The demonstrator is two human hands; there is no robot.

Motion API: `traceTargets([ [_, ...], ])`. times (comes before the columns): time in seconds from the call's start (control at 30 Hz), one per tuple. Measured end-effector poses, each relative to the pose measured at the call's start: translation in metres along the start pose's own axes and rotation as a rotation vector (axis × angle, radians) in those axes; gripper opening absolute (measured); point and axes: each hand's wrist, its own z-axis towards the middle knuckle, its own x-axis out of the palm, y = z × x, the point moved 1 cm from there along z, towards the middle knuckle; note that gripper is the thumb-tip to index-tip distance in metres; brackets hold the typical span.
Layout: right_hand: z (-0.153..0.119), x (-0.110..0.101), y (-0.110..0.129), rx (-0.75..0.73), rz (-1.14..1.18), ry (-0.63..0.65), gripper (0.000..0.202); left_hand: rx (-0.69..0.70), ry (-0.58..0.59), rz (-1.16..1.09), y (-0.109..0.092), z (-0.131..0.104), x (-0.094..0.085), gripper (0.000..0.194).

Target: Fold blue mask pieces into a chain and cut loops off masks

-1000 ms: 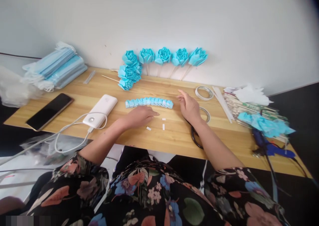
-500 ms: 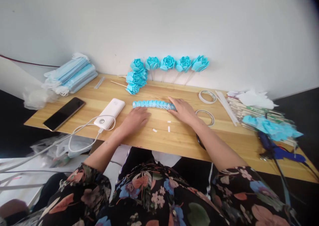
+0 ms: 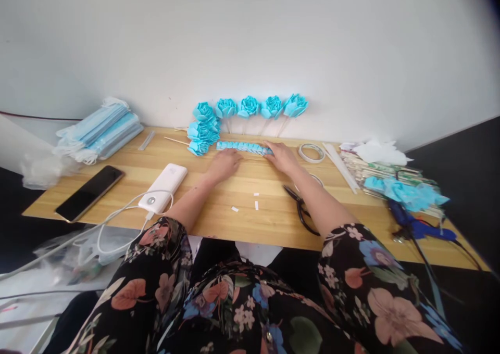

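A narrow strip of light-blue pleated material (image 3: 245,146) lies across the table below the blue artificial flowers (image 3: 249,106). My left hand (image 3: 225,165) rests flat against its near edge, left of the middle, fingers extended to the right. At the right end, my right hand (image 3: 282,159) holds the strip between thumb and fingers. Three small white slips (image 3: 256,194) lie nearer me on the wood. Black-handled scissors (image 3: 301,208) sit beside my right forearm, partly under it.
Tape rolls (image 3: 311,153) and white sticks (image 3: 340,167) lie to the right, near a bundle of wrapped sticks, blue crumpled sheet (image 3: 406,192) and blue glue gun (image 3: 424,228). At left are face masks (image 3: 99,130), a phone (image 3: 90,192) and a cabled power bank (image 3: 164,187).
Both hands have moved away from me, and the pleated strip has shifted with them toward the flowers. The scissors show more fully now. The whole view has shifted slightly.
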Motion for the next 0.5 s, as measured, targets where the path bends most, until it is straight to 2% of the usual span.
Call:
traceTargets([
  [0.13, 0.001, -0.003, -0.006, 0.003, 0.153, -0.048, 0.057, 0.002, -0.020, -0.031, 0.005, -0.004, 0.003, 0.035],
  [0.27, -0.013, -0.014, -0.020, 0.043, 0.270, -0.151, 0.054, -0.009, -0.032, -0.047, 0.007, -0.007, 0.005, 0.038],
  [0.33, -0.023, -0.020, -0.023, 0.056, 0.289, -0.158, 0.054, -0.022, -0.048, -0.056, 0.005, -0.007, 0.007, 0.038],
  [0.43, -0.032, -0.026, -0.015, 0.043, 0.266, -0.133, 0.053, -0.030, -0.084, -0.132, 0.003, -0.006, 0.010, 0.035],
  [0.5, -0.031, -0.027, -0.004, 0.020, 0.238, -0.127, 0.051, -0.097, -0.139, -0.291, 0.005, -0.005, 0.011, 0.027],
])
